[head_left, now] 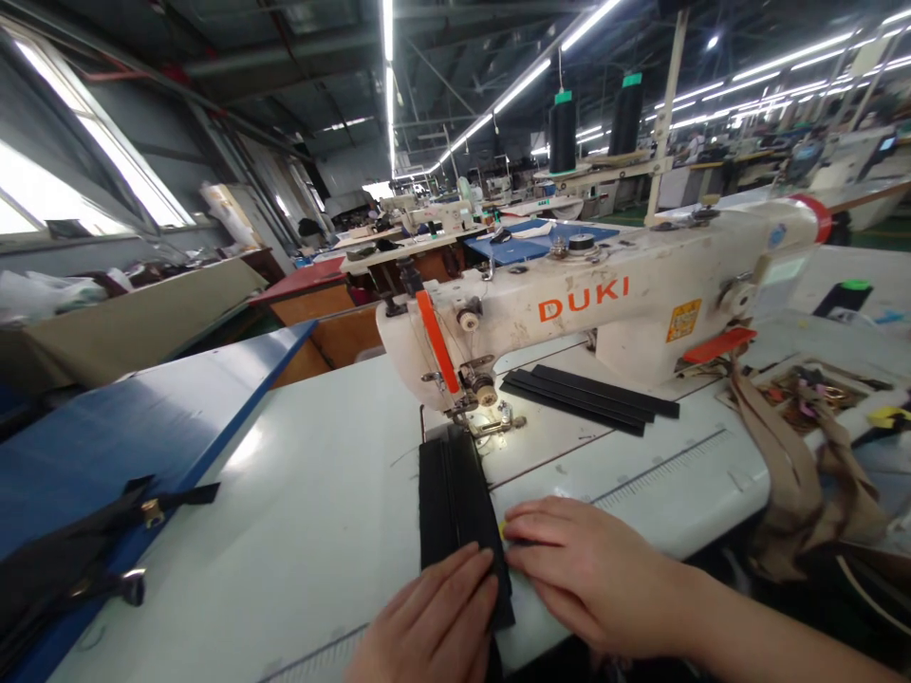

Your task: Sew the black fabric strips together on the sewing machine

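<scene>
A black fabric strip (455,503) with a lengthwise fold or seam line runs from under the presser foot of the white sewing machine (512,323) toward me. My left hand (434,617) is closed over the near part of the strip, its fingers together on top and its thumb hidden. At the strip's right edge rests my right hand (590,574), fingers bent and closed. A small yellow and dark bit shows at its fingertips; what it belongs to is hidden. The machine's lamp lights the needle area.
Several black strips (590,396) lie stacked under the machine arm. To the right, a tray (818,384) holds small parts beside hanging tan straps (783,455). A blue table (177,398) adjoins on the left, with black pieces with metal fittings (78,560) on it.
</scene>
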### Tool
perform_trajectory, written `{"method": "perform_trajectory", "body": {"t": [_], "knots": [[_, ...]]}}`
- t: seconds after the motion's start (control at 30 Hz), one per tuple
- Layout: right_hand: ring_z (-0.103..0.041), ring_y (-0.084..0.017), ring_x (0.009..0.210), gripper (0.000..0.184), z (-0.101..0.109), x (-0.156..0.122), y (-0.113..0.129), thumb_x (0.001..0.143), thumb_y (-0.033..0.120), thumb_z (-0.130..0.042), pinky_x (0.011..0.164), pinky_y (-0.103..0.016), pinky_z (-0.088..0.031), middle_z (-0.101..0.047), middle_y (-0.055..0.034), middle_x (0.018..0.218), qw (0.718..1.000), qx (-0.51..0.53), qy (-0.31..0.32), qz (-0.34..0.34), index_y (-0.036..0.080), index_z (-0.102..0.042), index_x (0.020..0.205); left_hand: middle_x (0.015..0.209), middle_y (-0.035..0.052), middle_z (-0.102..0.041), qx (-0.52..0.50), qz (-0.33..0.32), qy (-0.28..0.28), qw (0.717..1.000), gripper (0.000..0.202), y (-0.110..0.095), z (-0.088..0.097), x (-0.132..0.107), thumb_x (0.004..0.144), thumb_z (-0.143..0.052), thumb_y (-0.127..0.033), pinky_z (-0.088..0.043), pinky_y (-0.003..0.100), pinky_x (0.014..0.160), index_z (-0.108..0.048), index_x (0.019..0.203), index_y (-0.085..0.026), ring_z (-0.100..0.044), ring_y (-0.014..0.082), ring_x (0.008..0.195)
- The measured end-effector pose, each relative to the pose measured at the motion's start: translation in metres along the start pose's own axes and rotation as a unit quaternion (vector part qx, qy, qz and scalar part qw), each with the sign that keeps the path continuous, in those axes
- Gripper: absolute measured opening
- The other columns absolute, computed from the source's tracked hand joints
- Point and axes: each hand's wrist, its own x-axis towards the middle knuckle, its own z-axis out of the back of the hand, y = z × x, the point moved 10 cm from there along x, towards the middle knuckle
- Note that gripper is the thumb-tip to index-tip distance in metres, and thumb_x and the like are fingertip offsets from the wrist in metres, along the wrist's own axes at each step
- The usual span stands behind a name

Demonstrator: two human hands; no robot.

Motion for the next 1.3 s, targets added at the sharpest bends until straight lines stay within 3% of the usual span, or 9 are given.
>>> {"method": "perform_trajectory", "body": {"t": [0.1,0.23,0.37,0.5,0.67,0.97,1.13,1.3], "knots": [[-0.053,-0.020,0.111,0.029,-0.003,0.000,-0.002,0.090,0.018,-0.050,0.101,-0.034,-0.041,-0.063,-0.0096,0.114,1.000,0.008,0.015,-0.019,0.014,-0.060,0.117,0.129,0.0146,-0.060,-0.005,0.067,0.018,0.998,0.048,0.031,-0.010,0.013,0.076,-0.042,-0.003,-0.050,0.036,0.099,-0.058,0.121,-0.010,-0.055,0.0237,0.121],[-0.048,-0.023,0.120,0.048,-0.008,0.001,-0.005,0.085,0.035,-0.064,0.106,-0.035,-0.036,-0.055,-0.0126,0.130,0.999,0.002,0.038,-0.025,0.011,-0.054,0.126,0.127,0.0165,-0.061,0.015,0.154,0.101,0.983,0.056,0.081,-0.041,0.032,0.066,-0.045,0.002,-0.049,0.041,0.100,-0.059,0.120,-0.008,-0.057,0.0267,0.119],[-0.048,-0.023,0.122,0.049,-0.018,0.008,0.002,0.088,0.047,-0.060,0.110,-0.036,-0.032,-0.058,-0.0125,0.127,0.995,-0.058,0.073,0.028,0.011,-0.058,0.121,0.126,0.0186,-0.061,0.009,0.176,0.100,0.979,0.053,0.100,-0.055,0.040,0.069,-0.046,0.000,-0.048,0.042,0.100,-0.057,0.121,-0.006,-0.057,0.0270,0.119],[-0.057,-0.023,0.106,0.030,-0.025,0.018,0.015,0.095,0.034,-0.051,0.101,-0.036,-0.040,-0.067,-0.0123,0.109,0.980,-0.161,0.058,0.105,0.010,-0.065,0.107,0.128,0.0177,-0.059,-0.003,0.192,0.100,0.976,0.053,0.102,-0.059,0.035,0.072,-0.047,-0.002,-0.048,0.041,0.100,-0.055,0.124,-0.009,-0.055,0.0260,0.121],[-0.059,-0.023,0.093,0.017,-0.030,0.019,0.028,0.090,0.025,-0.055,0.093,-0.037,-0.044,-0.068,-0.0091,0.093,0.966,-0.198,0.049,0.160,0.013,-0.068,0.089,0.128,0.0162,-0.059,-0.008,0.207,0.103,0.973,0.049,0.104,-0.060,0.032,0.076,-0.047,-0.006,-0.048,0.040,0.098,-0.055,0.124,-0.011,-0.057,0.0259,0.118],[-0.058,-0.022,0.098,0.014,-0.040,0.047,-0.004,0.089,0.016,-0.055,0.091,-0.035,-0.045,-0.068,-0.0075,0.099,0.980,-0.183,0.053,0.046,0.014,-0.068,0.095,0.126,0.0164,-0.061,-0.011,0.195,0.124,0.973,0.044,0.104,-0.060,0.036,0.079,-0.044,-0.006,-0.048,0.039,0.099,-0.056,0.121,-0.010,-0.056,0.0252,0.119],[-0.058,-0.024,0.092,0.013,-0.058,0.039,0.015,0.088,0.024,-0.059,0.086,-0.038,-0.046,-0.068,-0.0086,0.093,0.979,-0.186,0.045,0.071,0.015,-0.068,0.085,0.129,0.0159,-0.060,0.000,0.170,0.123,0.978,0.053,0.088,-0.051,0.022,0.074,-0.047,-0.007,-0.049,0.038,0.098,-0.055,0.126,-0.011,-0.057,0.0259,0.119],[-0.060,-0.025,0.089,0.023,-0.073,0.032,0.021,0.089,0.031,-0.057,0.080,-0.034,-0.049,-0.070,-0.0115,0.092,0.975,-0.210,-0.026,0.072,0.011,-0.067,0.093,0.133,0.0137,-0.058,0.032,0.147,0.093,0.984,0.061,0.077,-0.051,0.001,0.071,-0.045,-0.005,-0.049,0.033,0.098,-0.051,0.131,-0.011,-0.057,0.0230,0.119]]}}
